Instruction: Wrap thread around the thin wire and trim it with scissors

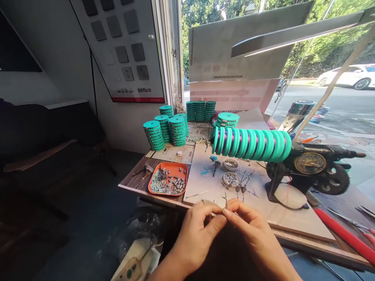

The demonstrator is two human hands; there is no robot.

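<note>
My left hand (202, 228) and my right hand (244, 220) meet at the table's front edge, thumbs and fingertips pinched together. A small thin dark piece with a forked tip (225, 200) sticks up from between the fingertips. Its lower end is hidden by the fingers, so its kind is unclear. Just beyond my hands lies a pale board (202, 187). On it are a thin metal rod (197, 194), two small round dishes of tiny metal parts, the nearer dish (231, 179) and the farther dish (231, 164), and several strung dark pieces (243, 189).
An orange tray (150, 183) of metal cylinders and small parts stands left. Stacked green spools (152, 134) are behind it. A row of green spools (252, 144) sits on a geared winding machine (310, 162) at right. Scissors (348, 219) and a red bar (342, 234) lie far right.
</note>
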